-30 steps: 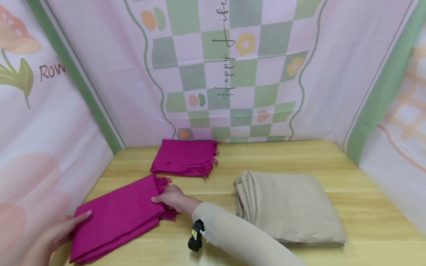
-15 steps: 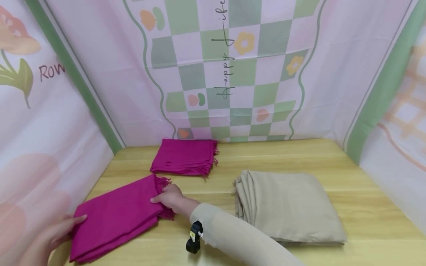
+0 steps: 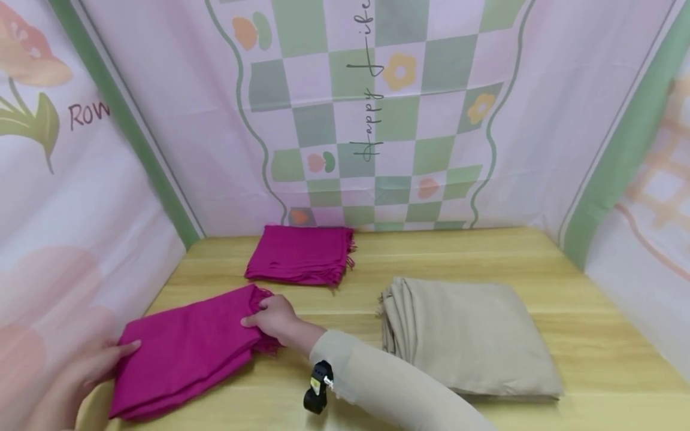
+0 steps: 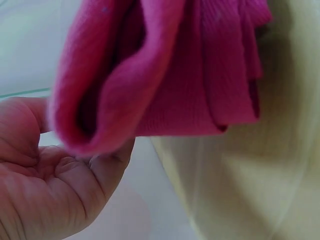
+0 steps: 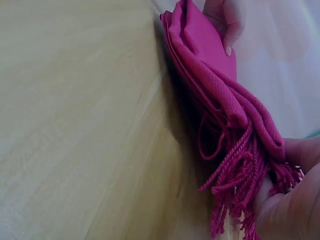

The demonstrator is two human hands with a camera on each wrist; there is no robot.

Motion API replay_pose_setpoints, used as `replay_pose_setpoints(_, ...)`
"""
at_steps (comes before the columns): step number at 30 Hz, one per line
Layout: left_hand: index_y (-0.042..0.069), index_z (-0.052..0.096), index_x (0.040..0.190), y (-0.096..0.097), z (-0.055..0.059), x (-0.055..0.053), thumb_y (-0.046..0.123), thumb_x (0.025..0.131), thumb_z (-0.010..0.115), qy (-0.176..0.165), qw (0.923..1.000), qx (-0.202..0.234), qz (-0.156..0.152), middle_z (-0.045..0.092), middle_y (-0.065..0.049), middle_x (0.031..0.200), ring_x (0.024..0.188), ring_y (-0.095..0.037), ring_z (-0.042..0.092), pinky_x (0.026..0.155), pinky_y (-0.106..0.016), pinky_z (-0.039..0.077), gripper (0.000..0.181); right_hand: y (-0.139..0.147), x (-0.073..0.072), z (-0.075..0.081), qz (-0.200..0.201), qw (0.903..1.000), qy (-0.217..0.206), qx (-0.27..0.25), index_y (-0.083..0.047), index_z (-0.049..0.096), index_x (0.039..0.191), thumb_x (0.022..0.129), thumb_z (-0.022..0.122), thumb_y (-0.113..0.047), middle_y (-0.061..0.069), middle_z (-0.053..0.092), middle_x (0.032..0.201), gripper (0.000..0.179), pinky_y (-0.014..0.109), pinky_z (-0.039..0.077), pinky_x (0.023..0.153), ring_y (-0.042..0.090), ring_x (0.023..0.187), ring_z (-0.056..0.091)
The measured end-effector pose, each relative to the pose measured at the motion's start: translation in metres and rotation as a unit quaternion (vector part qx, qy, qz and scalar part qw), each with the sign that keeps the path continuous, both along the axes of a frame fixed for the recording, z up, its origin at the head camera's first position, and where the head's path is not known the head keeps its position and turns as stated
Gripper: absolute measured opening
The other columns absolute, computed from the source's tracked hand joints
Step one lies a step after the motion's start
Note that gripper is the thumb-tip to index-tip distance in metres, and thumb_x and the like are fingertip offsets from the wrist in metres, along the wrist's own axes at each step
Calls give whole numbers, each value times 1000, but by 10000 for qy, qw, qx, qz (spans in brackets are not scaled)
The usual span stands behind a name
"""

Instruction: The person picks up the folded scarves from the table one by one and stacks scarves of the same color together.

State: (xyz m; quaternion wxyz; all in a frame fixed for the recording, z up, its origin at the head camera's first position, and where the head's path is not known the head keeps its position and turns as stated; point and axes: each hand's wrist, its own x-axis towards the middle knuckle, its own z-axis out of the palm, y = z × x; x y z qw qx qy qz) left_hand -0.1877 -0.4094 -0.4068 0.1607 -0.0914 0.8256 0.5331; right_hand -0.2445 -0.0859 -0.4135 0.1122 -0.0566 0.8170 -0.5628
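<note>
Both hands are occupied and stand well apart, one at each end of the same folded magenta scarf [image 3: 188,347]. Left hand [image 3: 99,365]: at the scarf's 9 o'clock end, thumb laid over the top, fingers beneath the folded edge. Right hand [image 3: 277,320]: at the fringed end, between 2 and 3 o'clock, pinching the layers with the thumb above; its fingers are partly hidden by the fringe [image 5: 240,175].

Handling, as judged: soft, limp woven fabric, light for its bulk, not fragile, and unlikely to slip from a pinch. The folded layers could slide over one another or sag in the middle if the ends are raised unevenly. Sound points of hold are the two short ends, with all layers taken together; the loose fringe alone would make a poor grip.

Location: the scarf lies between the hands, over the near part of the counter [image 3: 275,395] towards 8 o'clock. Whether its underside is fully clear of the surface cannot be told. From it, a second magenta scarf [image 3: 299,254] rests between 1 and 2 o'clock, and a folded beige cloth [image 3: 474,335] at 3 o'clock, neither touched by the hands.
</note>
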Motion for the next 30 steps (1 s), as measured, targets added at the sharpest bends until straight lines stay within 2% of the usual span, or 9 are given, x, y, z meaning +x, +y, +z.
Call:
replay_pose_setpoints(4,-31,34,116,3,8,1,8,104,36,113,9998,-150,-29,66,2,86,76,-4,62,72,-27,54,41,0,3,5,33,9996,265,94,-8,52,63,76,83,-15,-1,48,69,34,22,39,55,10,63,43)
replay_pose_setpoints(8,-31,32,120,6,17,3,11,104,36,212,9984,-523,-61,65,0,90,78,-3,61,72,-26,53,45,2,8,11,99,9992,370,110,-12,43,59,76,83,-15,-3,42,63,43,22,37,53,9,60,41)
replay_pose_setpoints(14,-34,25,126,15,30,1,16,105,38,299,9932,-1123,-117,63,-7,96,81,-5,58,71,-26,51,56,8,14,22,162,9994,299,100,-9,52,67,78,82,-16,-2,49,73,33,24,38,56,10,65,44)
replay_pose_setpoints(18,-32,35,122,22,35,-1,18,104,41,450,9889,-1414,-88,62,-4,89,78,-9,57,69,-27,50,53,14,19,28,220,9989,386,142,-7,59,72,78,82,-17,-2,53,79,26,24,41,58,11,69,46)
replay_pose_setpoints(21,-30,39,121,27,39,-4,21,104,43,548,9853,-1616,-88,62,-4,86,76,-12,57,68,-29,49,54,19,21,32,246,9983,499,181,-7,56,69,78,82,-18,-1,52,76,30,24,40,57,11,67,45)
replay_pose_setpoints(23,-30,39,122,31,42,-6,22,103,45,594,9824,-1771,-90,63,-9,88,77,-14,57,68,-29,49,56,22,22,33,251,9977,584,213,-9,53,66,78,82,-18,-2,50,73,33,24,39,57,10,66,43)
replay_pose_setpoints(26,-31,35,126,36,45,-8,25,103,47,701,9780,-1962,-114,62,-24,100,87,-22,59,71,-31,49,62,28,23,33,253,9971,670,237,-11,46,63,79,81,-19,-3,43,69,40,24,36,55,11,63,39)
replay_pose_setpoints(28,-30,34,128,40,47,-8,28,103,48,814,9741,-2104,-161,57,-33,112,96,-29,58,76,-33,49,64,32,25,33,259,9968,720,221,-11,46,64,79,81,-18,-3,42,69,39,24,37,56,11,64,39)
replay_pose_setpoints(30,-28,33,130,45,50,-8,29,103,48,911,9721,-2154,-181,54,-36,118,101,-33,56,78,-36,49,65,38,27,35,238,9967,743,220,-8,54,69,79,81,-19,-3,50,73,31,25,41,61,11,69,45)
